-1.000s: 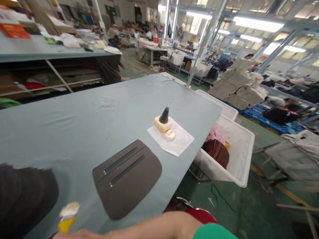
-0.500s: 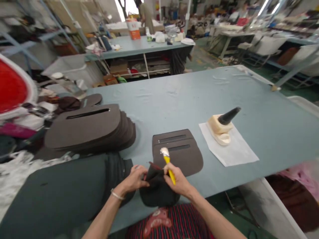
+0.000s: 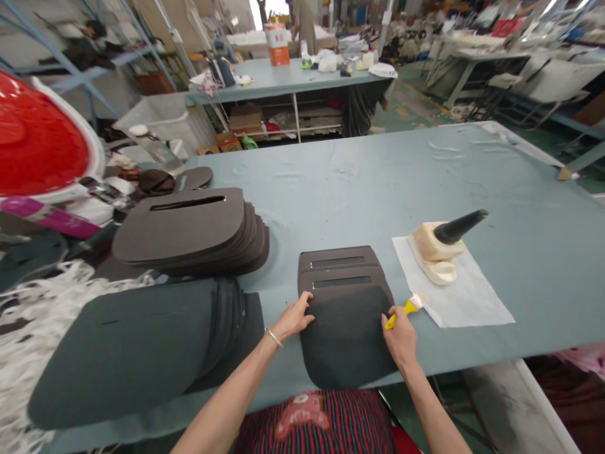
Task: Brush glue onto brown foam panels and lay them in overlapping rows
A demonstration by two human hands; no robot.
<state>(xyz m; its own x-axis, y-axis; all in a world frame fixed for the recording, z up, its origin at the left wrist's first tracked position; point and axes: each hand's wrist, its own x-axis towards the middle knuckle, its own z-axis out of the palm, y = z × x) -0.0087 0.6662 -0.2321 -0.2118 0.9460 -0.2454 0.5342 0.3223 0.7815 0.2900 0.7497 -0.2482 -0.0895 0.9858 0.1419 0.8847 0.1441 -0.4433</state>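
Note:
A dark green fabric panel [image 3: 350,340] lies flat over the near part of a brown slotted panel [image 3: 338,257], whose slotted strips show beyond it. At the green panel's left edge, my left hand [image 3: 295,316] rests with thumb and forefinger apart. My right hand [image 3: 401,337] is closed round a yellow-handled brush [image 3: 407,309] and touches the panel's right edge. The brush's whitish bristles point toward a white sheet [image 3: 466,302]. On that sheet stands a cream-coloured container [image 3: 425,243] with a black spout-like piece [image 3: 460,227].
A stack of brown slotted panels [image 3: 184,233] stands left on the blue-grey table [image 3: 340,195]. Nearer me lies a stack of dark green panels [image 3: 132,347]. White scraps [image 3: 28,347] and a red glossy object [image 3: 38,139] are at far left. Behind is another table [image 3: 293,79].
The green panel, bunched between my hands before, now lies spread flat on the brown one. Both hands have moved right and apart, the brush going with my right hand toward the white sheet.

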